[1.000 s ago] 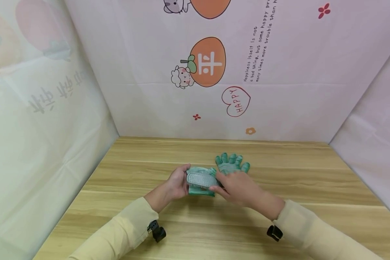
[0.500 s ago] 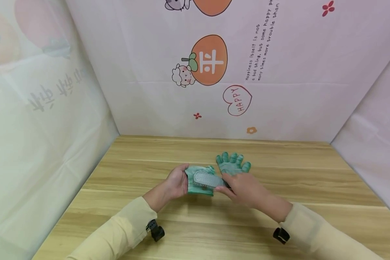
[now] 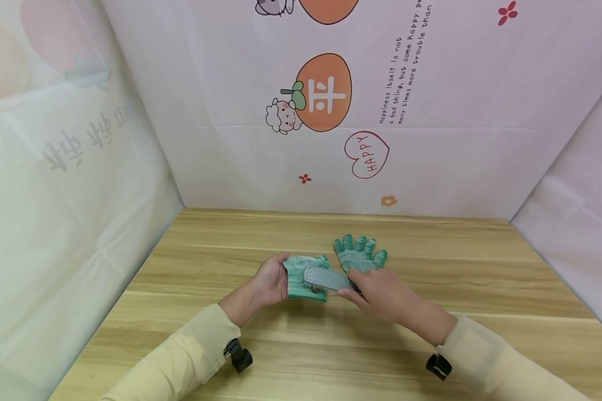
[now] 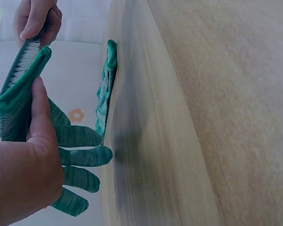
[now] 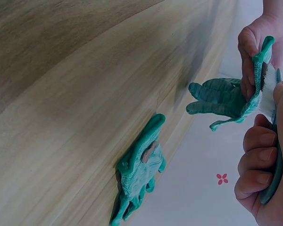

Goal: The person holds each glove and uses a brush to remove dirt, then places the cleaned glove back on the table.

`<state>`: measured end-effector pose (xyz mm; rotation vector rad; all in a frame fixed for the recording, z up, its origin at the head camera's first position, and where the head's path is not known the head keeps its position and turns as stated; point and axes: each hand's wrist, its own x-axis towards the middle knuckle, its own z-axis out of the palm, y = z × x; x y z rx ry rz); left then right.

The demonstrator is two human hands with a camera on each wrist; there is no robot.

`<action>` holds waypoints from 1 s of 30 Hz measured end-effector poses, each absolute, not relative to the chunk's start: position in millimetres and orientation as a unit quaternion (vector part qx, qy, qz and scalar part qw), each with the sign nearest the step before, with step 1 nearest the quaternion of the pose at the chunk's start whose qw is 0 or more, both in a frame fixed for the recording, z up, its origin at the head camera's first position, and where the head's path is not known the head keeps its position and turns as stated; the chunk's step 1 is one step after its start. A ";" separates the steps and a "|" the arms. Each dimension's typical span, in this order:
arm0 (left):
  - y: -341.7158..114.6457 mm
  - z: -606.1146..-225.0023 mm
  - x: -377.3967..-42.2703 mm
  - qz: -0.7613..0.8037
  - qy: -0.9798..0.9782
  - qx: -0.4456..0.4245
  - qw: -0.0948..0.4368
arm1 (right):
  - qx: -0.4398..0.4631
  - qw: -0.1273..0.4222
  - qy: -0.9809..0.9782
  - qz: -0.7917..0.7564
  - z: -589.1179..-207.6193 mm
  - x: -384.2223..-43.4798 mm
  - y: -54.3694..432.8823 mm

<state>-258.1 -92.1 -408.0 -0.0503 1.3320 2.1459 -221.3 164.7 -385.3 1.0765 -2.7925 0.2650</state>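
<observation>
My left hand (image 3: 271, 281) grips a green-and-white knit work glove (image 3: 294, 277) above the table, its fingers curled behind the cloth. In the left wrist view the thumb lies against the glove, and the green glove fingers (image 4: 85, 157) dangle past the hand. My right hand (image 3: 388, 295) holds a grey-green scrub brush (image 3: 326, 277) by its handle. White bristles (image 5: 268, 89) face the glove and appear to touch it by a dark brown patch (image 5: 264, 73). A matching glove (image 3: 357, 258) lies on the table, fingers pointing away; the right wrist view shows a brown patch (image 5: 149, 151) on it.
The wood-grain table (image 3: 221, 234) reaches back to a white printed cloth wall (image 3: 241, 167). Similar cloth hangs at the left (image 3: 80, 223) and right sides. Black bands with small cameras (image 3: 239, 356) sit on both wrists.
The brush has slid rightward across the held glove, uncovering more of its left part. The left hand and glove have shifted slightly left. The glove on the table lies as before.
</observation>
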 end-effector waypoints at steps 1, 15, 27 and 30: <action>-92.3 -407.8 -258.0 0.809 0.503 -0.018 0.303 | 0.356 0.067 -0.928 0.089 -385.4 -221.1 165.0; -93.8 -405.7 -256.8 0.806 0.507 -0.014 0.305 | 0.356 0.082 -0.926 0.091 -385.6 -218.1 170.1; -88.9 -408.8 -256.0 0.800 0.508 -0.006 0.318 | 0.380 0.099 -0.915 0.098 -371.2 -221.3 155.3; -85.6 -409.5 -255.2 0.803 0.505 -0.021 0.315 | 0.386 0.100 -0.913 0.087 -368.7 -222.1 149.8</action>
